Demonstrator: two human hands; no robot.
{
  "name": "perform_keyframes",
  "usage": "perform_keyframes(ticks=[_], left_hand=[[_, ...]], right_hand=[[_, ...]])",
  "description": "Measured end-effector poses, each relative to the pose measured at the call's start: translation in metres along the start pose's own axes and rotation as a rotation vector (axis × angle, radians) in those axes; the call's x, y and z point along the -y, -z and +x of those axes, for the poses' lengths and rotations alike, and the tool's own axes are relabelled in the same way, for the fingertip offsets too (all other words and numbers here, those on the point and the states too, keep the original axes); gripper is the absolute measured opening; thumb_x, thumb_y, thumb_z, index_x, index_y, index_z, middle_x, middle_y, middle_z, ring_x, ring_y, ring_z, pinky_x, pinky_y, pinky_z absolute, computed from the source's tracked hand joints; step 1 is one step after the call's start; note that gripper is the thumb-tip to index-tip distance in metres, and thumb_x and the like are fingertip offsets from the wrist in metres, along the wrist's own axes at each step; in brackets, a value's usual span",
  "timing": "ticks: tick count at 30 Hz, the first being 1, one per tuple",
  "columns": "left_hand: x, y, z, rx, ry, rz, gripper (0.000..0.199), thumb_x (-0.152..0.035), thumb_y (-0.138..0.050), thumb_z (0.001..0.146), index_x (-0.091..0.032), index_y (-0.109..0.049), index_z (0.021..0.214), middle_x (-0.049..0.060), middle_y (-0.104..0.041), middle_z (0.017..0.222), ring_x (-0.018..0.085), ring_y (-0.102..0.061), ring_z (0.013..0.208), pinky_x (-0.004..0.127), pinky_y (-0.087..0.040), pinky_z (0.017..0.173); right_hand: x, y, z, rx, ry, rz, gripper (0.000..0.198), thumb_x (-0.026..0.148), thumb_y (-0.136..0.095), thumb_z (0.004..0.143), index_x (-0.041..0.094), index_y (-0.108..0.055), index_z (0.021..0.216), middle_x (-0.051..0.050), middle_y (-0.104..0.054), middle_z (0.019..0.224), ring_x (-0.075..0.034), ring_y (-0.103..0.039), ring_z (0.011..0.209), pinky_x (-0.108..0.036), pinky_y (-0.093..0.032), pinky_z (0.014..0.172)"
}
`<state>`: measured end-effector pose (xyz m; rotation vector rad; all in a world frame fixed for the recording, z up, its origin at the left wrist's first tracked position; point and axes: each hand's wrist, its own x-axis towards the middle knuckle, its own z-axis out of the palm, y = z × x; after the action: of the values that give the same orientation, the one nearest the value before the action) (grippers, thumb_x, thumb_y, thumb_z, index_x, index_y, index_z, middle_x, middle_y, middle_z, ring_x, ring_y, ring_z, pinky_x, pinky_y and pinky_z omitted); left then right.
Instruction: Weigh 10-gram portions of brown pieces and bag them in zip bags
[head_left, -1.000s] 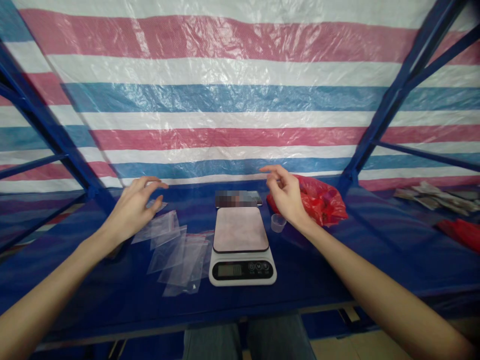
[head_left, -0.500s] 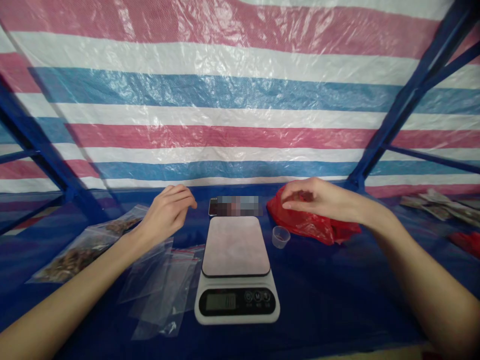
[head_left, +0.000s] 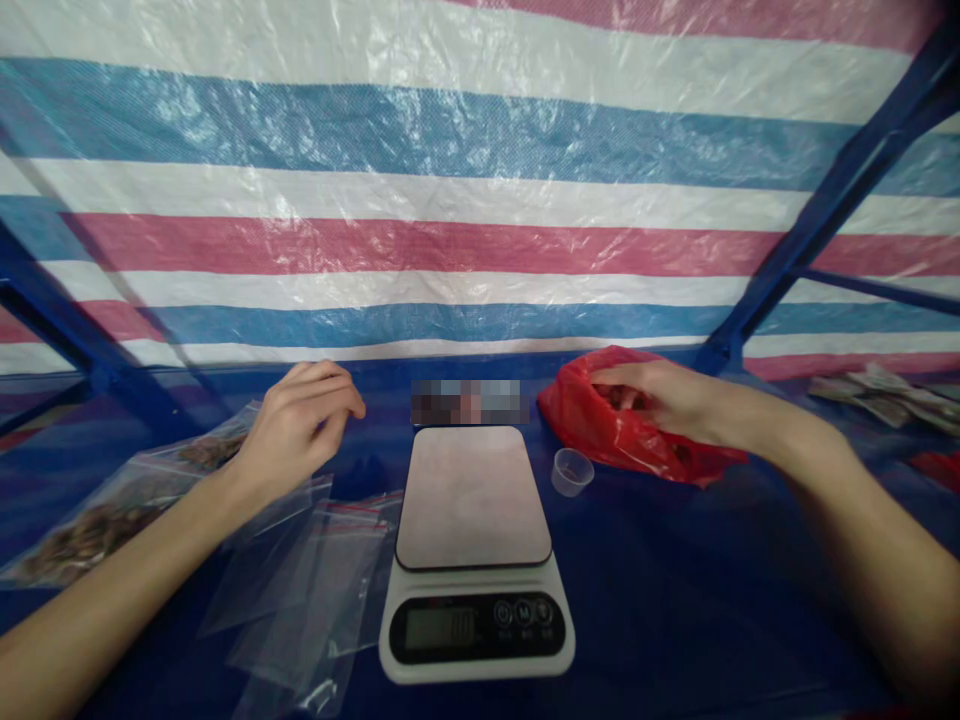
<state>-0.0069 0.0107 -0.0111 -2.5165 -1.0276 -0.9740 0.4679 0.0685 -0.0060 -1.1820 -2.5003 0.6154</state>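
Red bag (head_left: 600,430) lies near scale (head_left: 476,500) marked "M".

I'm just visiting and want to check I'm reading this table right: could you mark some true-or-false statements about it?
1. The right hand is at the opening of the red plastic bag. True.
2. The left hand holds the small clear cup. False: no item shows in that hand; the cup stands right of the digital scale.
3. The scale's display is on its near side. True.
4. The flat zip-lock bags lie right of the scale. False: they lie left of it.
5. The striped sheet behind has red, white and blue bands. True.
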Motion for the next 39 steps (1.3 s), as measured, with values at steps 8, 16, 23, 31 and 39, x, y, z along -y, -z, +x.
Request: perform_keyframes(ticks=[8, 16, 23, 31, 39], left_hand=[[-0.004, -0.002, -0.012, -0.071, 0.126, -0.121, 0.033, -0.005, -0.044, 0.093, -0.019, -0.067, 0.074, 0.001, -0.07, 0.077, 0.019, -0.063, 0.084, 0.035, -0.048, 0.083], [-0.004, -0.005, -0.015, -0.091, 0.238, -0.191, 0.034, -0.005, -0.044, 0.088, -0.02, -0.068, 0.07, 0.0, -0.068, 0.076, 0.018, -0.063, 0.082, 0.031, -0.048, 0.078], [-0.012, -0.007, -0.013, -0.06, 0.224, -0.245, 0.035, -0.006, -0.044, 0.091, -0.02, -0.068, 0.069, 0.001, -0.067, 0.074, 0.018, -0.062, 0.082, 0.032, -0.049, 0.078], [-0.012, -0.006, -0.013, -0.032, 0.215, -0.23, 0.034, -0.006, -0.044, 0.089, -0.02, -0.068, 0.069, 0.0, -0.068, 0.074, 0.018, -0.063, 0.082, 0.031, -0.048, 0.077], [-0.009, -0.008, -0.015, 0.013, 0.244, -0.226, 0.034, -0.008, -0.043, 0.09, -0.02, -0.067, 0.069, 0.001, -0.068, 0.075, 0.018, -0.062, 0.083, 0.032, -0.047, 0.078]], right_hand=[[0.008, -0.019, 0.012, -0.071, 0.042, -0.426, 0.045, 0.008, -0.054, 0.086, 0.02, -0.074, 0.124, -0.014, -0.07, 0.137, -0.033, -0.063, 0.135, -0.046, -0.048, 0.118], [0.003, -0.024, 0.019, -0.118, 0.128, -0.386, 0.083, -0.007, -0.049, 0.066, 0.02, -0.064, 0.143, -0.012, -0.064, 0.148, -0.029, -0.058, 0.143, -0.042, -0.045, 0.123], [0.013, -0.028, 0.02, -0.078, 0.096, -0.373, 0.048, 0.002, -0.053, 0.084, 0.017, -0.075, 0.124, -0.017, -0.072, 0.135, -0.033, -0.063, 0.137, -0.046, -0.047, 0.12], [0.013, -0.028, 0.023, -0.143, 0.103, -0.374, 0.047, 0.0, -0.049, 0.082, 0.019, -0.076, 0.115, -0.016, -0.076, 0.127, -0.033, -0.069, 0.127, -0.047, -0.051, 0.112], [0.02, -0.018, 0.023, -0.205, 0.17, -0.331, 0.035, -0.001, -0.048, 0.076, 0.02, -0.071, 0.092, -0.011, -0.08, 0.102, -0.027, -0.074, 0.096, -0.036, -0.054, 0.089]])
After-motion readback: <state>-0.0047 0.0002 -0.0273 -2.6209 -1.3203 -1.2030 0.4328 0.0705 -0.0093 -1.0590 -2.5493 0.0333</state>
